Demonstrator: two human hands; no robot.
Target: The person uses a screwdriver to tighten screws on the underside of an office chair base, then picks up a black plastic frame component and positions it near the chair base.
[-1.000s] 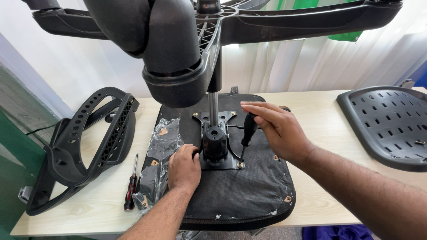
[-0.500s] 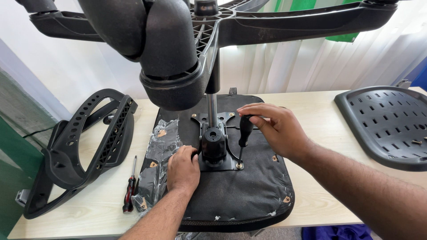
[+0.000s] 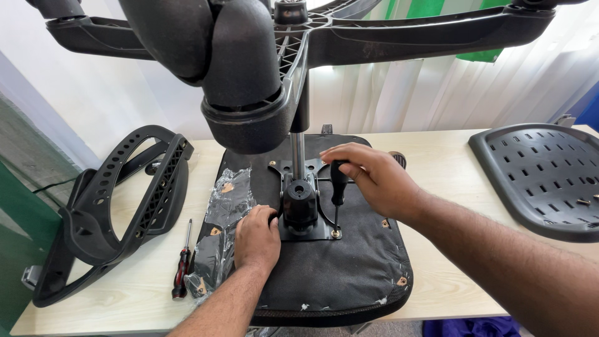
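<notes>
Right hand [image 3: 374,181]: curled around the black handle of a screwdriver [image 3: 337,193], which it holds upright, tip down on a screw at the corner of the metal plate [image 3: 312,232].
Left hand [image 3: 257,237]: lies palm down on the seat cushion [image 3: 337,274], fingers bent against the edge of the metal plate; it grips nothing that can be made out.
Metal plate: between the two hands, bolted flat to the underside of the black seat cushion, with a black column mount [image 3: 298,203] rising from it.
Chair base [image 3: 274,68]: above both hands, on a shiny steel post [image 3: 298,153] that stands in the mount; its black legs spread across the top of the view.
Plastic wrap [image 3: 224,206]: crumpled just left of the left hand, on the cushion's edge.
Second screwdriver [image 3: 183,265]: red and black, lying on the tabletop [image 3: 437,168] further left of the left hand.
Curved frame [image 3: 118,206]: black, slotted, well left of the left hand.
Perforated panel [image 3: 549,181]: black, well to the right of the right hand.
</notes>
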